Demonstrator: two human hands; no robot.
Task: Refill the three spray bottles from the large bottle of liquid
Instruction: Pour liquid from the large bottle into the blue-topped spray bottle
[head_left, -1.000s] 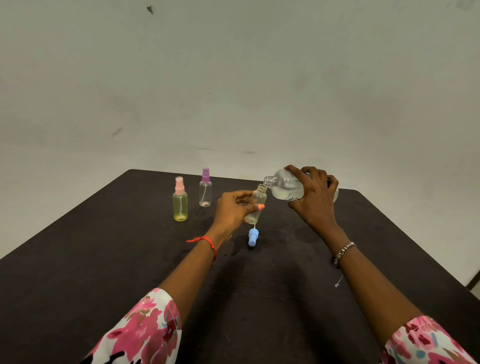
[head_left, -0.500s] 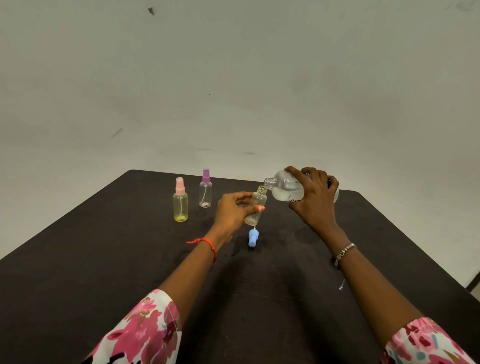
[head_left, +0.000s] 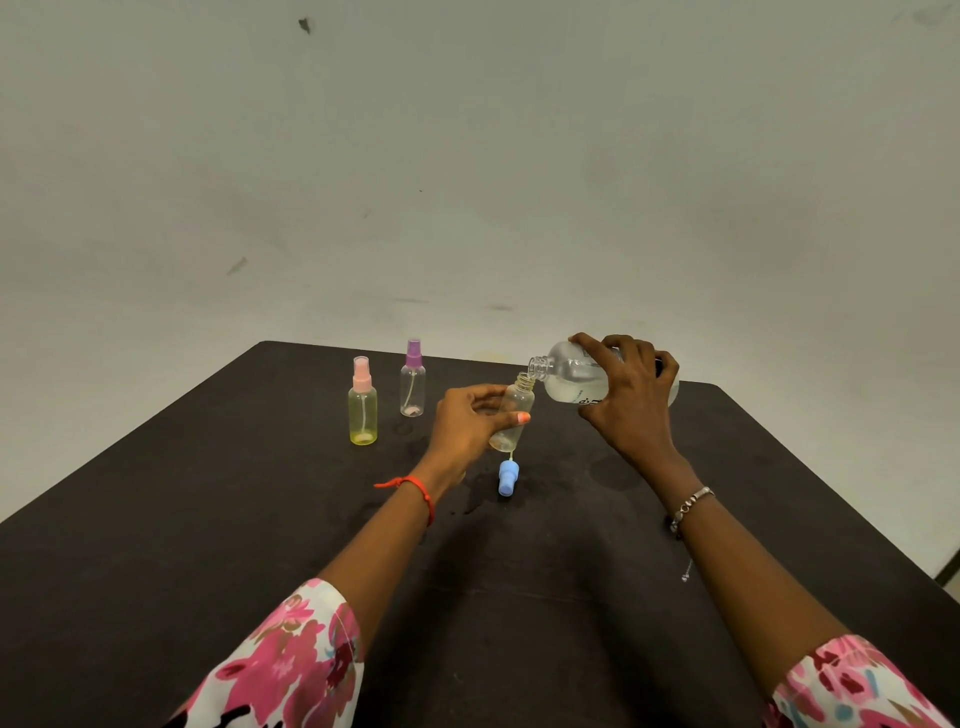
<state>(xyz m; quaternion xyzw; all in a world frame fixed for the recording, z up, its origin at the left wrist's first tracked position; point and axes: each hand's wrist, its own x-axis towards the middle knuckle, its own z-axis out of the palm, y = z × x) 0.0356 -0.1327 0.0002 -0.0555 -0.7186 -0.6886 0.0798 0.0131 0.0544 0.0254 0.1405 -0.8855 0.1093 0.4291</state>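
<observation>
My left hand (head_left: 470, 418) grips a small clear spray bottle (head_left: 514, 415) with its top off, tilted a little to the right above the table. My right hand (head_left: 631, 400) holds the large clear bottle (head_left: 569, 379) tipped on its side, its open mouth right at the small bottle's neck. The blue spray cap (head_left: 508, 478) lies on the table just below the small bottle. A yellow bottle with a pink cap (head_left: 362, 402) and a clear bottle with a purple cap (head_left: 413, 379) stand upright at the back left.
The dark table (head_left: 208, 519) has wet marks around the blue cap. Its far edge runs just behind the bottles, with a pale wall behind it. The table's right edge falls away near my right forearm.
The large bottle's mouth has come a little closer to the small bottle's neck. Both hands stay almost where they were.
</observation>
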